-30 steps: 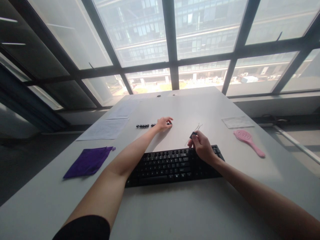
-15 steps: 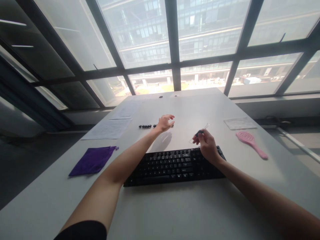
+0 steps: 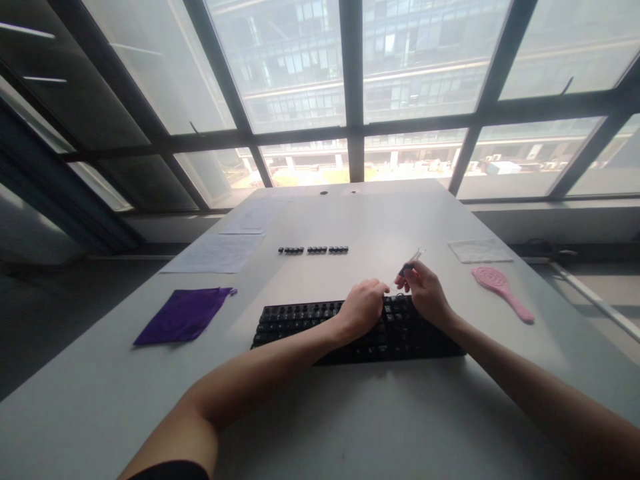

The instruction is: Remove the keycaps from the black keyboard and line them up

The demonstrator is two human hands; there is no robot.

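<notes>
A black keyboard (image 3: 300,322) lies on the white table in front of me, partly hidden under my hands. In my right hand (image 3: 425,293), above the keyboard's right part, is a keycap puller (image 3: 406,269) with a dark handle and thin wire ends sticking out. My left hand (image 3: 364,305) hovers over the keyboard's upper middle, its fingers curled together close to the puller's lower wire end; whatever is between the fingertips cannot be made out. Beyond the keyboard, small black keycaps (image 3: 317,250) sit in a row of three groups.
To the left are a purple pouch (image 3: 183,316) and white paper sheets (image 3: 213,254). A pink hairbrush (image 3: 503,292) and a flat clear bag (image 3: 480,251) lie at the right. Large windows rise behind the table's far edge.
My left hand has come back from the keycap row, moving right and nearer to the puller, and its fingers have closed. My right hand has shifted slightly right, still holding the keycap puller.
</notes>
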